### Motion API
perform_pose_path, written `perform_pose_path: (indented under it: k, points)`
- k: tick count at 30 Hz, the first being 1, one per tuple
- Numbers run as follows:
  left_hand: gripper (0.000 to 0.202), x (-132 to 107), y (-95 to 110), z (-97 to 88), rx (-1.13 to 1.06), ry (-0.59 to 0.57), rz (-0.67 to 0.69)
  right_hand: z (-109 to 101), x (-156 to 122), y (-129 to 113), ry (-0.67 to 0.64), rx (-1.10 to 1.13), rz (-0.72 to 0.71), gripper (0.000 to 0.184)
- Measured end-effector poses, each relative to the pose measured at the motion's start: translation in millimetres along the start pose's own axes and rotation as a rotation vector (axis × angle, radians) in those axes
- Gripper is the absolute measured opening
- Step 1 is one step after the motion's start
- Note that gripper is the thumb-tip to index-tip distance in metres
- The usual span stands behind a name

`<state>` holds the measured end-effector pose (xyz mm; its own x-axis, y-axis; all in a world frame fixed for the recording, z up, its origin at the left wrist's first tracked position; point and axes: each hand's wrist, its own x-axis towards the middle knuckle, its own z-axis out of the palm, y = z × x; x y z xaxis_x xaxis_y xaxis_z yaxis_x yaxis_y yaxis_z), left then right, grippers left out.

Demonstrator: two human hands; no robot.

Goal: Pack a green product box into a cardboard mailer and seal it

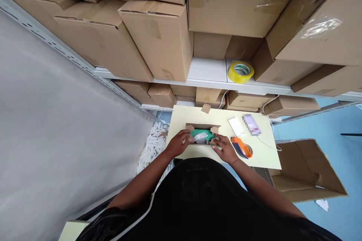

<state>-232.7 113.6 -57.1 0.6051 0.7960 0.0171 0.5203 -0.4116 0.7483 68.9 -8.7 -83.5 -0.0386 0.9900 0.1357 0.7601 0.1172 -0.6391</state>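
Observation:
In front of me a small open cardboard box (pixel 202 125) lies on the pale table. Inside it is a green object (pixel 201 134) with a whitish, partly see-through piece (pixel 200 136) across it; I cannot make out its exact kind. My left hand (pixel 178 143) grips the box's left end, its fingertips at the inner edge by a short flap. At the other end my right hand (pixel 225 148) holds the box, thumb toward the near side and fingers over the right flap. The bottom of the box is hidden.
An orange tape dispenser (pixel 242 148), a phone (pixel 251 124) with a cable and a white rectangular item (pixel 235 126) lie on the table's right. Shelves ahead carry cardboard boxes and a yellow tape roll (pixel 241 72). A large open carton (pixel 308 169) stands right; white scraps (pixel 154 147) lie left.

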Motion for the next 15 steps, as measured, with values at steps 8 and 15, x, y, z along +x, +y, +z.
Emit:
perform_pose_path:
  k: [8, 15]
  points:
    - [0.058, 44.9, 5.8, -21.9, -0.027, 0.036, -0.097, 22.8, 20.2, 1.4, 0.157, 0.055, 0.238, 0.024]
    - [0.034, 20.7, 8.1, -6.6, 0.121, 0.055, 0.043, 42.6, 22.9, 3.9, 0.277, 0.0, 0.298, 0.027]
